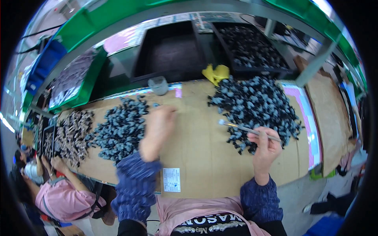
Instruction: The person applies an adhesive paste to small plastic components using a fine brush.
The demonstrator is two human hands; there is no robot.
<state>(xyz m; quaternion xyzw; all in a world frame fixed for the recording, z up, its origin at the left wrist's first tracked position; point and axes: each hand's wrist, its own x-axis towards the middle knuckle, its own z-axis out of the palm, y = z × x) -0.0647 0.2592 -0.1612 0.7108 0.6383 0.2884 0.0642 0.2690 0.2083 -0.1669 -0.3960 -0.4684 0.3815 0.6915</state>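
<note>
My right hand is closed round the handle of a slim brush, whose silvery collar and pale tip point left. The tip is beside a heap of small black and grey-blue parts on the right. My left hand is over the cardboard, next to a second heap of similar parts on the left. Motion smears its fingers, so their grip cannot be made out. A single grey-blue part shows close to its fingertips.
Cardboard covers the table, with a printed label near the front edge. Behind stand a black tray, a tray of dark parts, a clear cup and a yellow cloth-like piece. Brownish parts lie farther left, where a co-worker sits.
</note>
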